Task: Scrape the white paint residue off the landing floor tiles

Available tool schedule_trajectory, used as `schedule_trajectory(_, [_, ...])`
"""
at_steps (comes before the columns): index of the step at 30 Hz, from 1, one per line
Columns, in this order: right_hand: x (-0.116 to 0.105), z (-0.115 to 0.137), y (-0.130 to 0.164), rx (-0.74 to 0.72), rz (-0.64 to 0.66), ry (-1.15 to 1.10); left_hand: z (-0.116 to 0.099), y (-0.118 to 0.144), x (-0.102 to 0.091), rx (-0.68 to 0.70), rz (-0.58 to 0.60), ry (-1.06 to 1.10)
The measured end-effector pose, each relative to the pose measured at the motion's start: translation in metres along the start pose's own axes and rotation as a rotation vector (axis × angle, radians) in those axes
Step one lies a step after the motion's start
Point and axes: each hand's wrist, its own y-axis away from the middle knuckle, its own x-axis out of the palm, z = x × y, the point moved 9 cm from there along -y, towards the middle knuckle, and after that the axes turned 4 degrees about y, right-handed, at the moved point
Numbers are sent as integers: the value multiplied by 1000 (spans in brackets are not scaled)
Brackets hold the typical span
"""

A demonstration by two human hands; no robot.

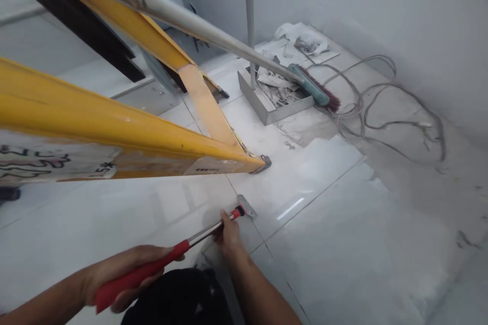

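Note:
A long-handled scraper [205, 233] runs diagonally across the lower part of the view, with a red grip, a metal shaft and a red-and-black head. Its flat blade [247, 207] is at the white tiled floor [305, 223], beside a tile joint. My left hand [131, 269] is wrapped round the red grip. Farther along the tool, my right hand [229, 233] closes on the shaft just behind the head, thumb on top. Part of its fingers is hidden beneath the shaft.
A yellow ladder [160, 147] stands close on the left, its foot just beyond the blade. Behind it are a dustpan [284, 111] full of debris, a broom [314, 89] leaning over it, and loose cable [400, 124] near the wall. Dust covers the floor at right.

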Motion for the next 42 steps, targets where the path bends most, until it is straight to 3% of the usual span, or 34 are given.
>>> schedule_trajectory(2, [-17, 30, -9, -70, -102, 58, -15, -11, 25, 4, 102, 31])
schedule_trajectory(6, [-66, 148, -28, -226, -234, 6, -89, -40, 111, 29, 380, 12])
schedule_trajectory(9, [-90, 235, -38, -296, -230, -47, -146, -62, 170, 89, 483, 3])
schedule_trajectory(12, [-104, 288, -36, -344, -252, -24, -175, -75, 202, 145, 523, -11])
schedule_trajectory(14, [-103, 288, -29, -352, -286, 10, -174, -75, 197, 167, 503, -35])
schedule_trajectory(15, [-98, 276, -24, -362, -295, 11, -166, -71, 185, 171, 480, -52])
schedule_trajectory(17, [-80, 229, -16, -376, -280, -25, -137, -60, 148, 144, 423, -80])
schedule_trajectory(20, [-43, 127, -7, -271, -180, -34, -75, -39, 83, 37, 334, -44])
schedule_trajectory(22, [-25, 77, -2, -182, -111, 30, -50, -29, 58, 32, 282, -2])
schedule_trajectory(23, [-24, 68, 0, -168, -105, 55, -45, -26, 56, 34, 266, 9])
schedule_trajectory(24, [-27, 72, 1, -180, -118, 66, -47, -26, 62, 27, 257, 9])
schedule_trajectory(26, [-43, 109, -1, -240, -171, 79, -68, -30, 91, 7, 269, 3])
schedule_trajectory(32, [-107, 306, -29, -384, -198, 55, -202, -53, 241, 80, 459, 64])
schedule_trajectory(34, [-124, 357, -29, -416, -205, 14, -231, -55, 288, 91, 538, 94])
schedule_trajectory(36, [-136, 388, -21, -445, -241, -17, -247, -56, 316, 134, 555, 123])
schedule_trajectory(38, [-138, 394, -8, -480, -286, -42, -249, -56, 320, 173, 532, 130])
schedule_trajectory(39, [-135, 385, -2, -488, -285, -57, -243, -54, 313, 176, 523, 124])
schedule_trajectory(42, [-107, 313, 2, -437, -185, -103, -197, -43, 266, 114, 530, 114])
